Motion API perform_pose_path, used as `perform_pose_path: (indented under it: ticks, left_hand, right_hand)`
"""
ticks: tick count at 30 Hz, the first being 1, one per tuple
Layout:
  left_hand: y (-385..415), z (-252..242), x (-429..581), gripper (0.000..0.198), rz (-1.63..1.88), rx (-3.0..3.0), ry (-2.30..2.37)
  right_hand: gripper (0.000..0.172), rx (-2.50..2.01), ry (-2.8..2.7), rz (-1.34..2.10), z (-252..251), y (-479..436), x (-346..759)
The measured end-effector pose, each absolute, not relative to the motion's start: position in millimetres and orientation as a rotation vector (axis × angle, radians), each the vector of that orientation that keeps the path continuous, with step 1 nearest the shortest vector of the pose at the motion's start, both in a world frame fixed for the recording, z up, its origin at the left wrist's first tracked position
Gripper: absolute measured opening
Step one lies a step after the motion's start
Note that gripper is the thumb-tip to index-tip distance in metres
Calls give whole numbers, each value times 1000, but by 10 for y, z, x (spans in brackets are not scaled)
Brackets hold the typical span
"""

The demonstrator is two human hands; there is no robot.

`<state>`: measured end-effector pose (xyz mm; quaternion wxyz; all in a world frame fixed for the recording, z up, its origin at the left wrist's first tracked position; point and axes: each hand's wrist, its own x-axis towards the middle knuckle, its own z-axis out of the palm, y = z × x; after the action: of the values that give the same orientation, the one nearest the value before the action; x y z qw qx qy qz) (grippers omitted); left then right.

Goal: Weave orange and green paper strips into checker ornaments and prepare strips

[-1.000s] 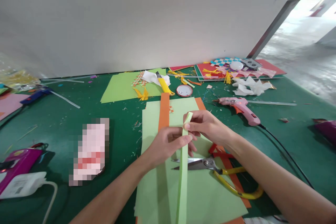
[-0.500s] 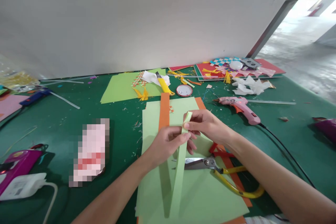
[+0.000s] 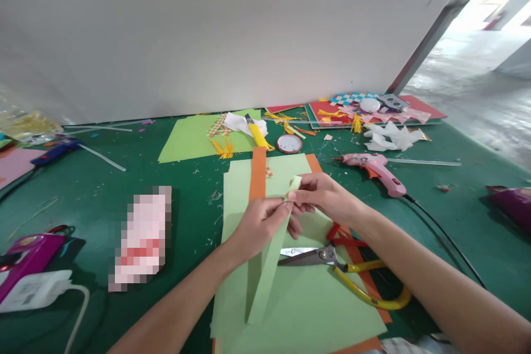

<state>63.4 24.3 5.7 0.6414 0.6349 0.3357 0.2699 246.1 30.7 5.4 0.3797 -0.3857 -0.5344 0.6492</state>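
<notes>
Between my two hands is a long light green paper strip [image 3: 269, 268], its upper end folded over. My left hand [image 3: 259, 227] pinches it just below the fold, thumb on top. At the folded end, my right hand [image 3: 326, 196] grips the strip between thumb and fingers. The strip's lower end hangs toward me above light green paper sheets [image 3: 315, 310]. An orange paper strip [image 3: 258, 174] lies on the sheets behind my left hand. Scissors [image 3: 321, 256] with yellow and red handles rest on the sheets below my right hand.
A pink glue gun [image 3: 379, 168] with a cable lies at right. A yellow cutter [image 3: 258, 131] and a round lid [image 3: 289, 144] lie beyond the sheets. At left are a purple device [image 3: 33, 254], a white plug [image 3: 37, 290] and a blurred-out pink object [image 3: 143, 240].
The strip's lower end has swung to the left and a little up. Both hands have shifted slightly left in view and still hold the strip.
</notes>
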Motion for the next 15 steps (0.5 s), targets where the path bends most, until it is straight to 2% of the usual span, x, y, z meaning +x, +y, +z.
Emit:
perform_pose_path:
  ticks: [8,15]
  left_hand:
    - [252,58,650,30,626,1464,808]
    - [255,44,659,32,631,1424,801]
  right_hand:
    - [30,-1042,-1418,1590,56,336,2513]
    - [34,-1019,-1365,1662,54,349,2542]
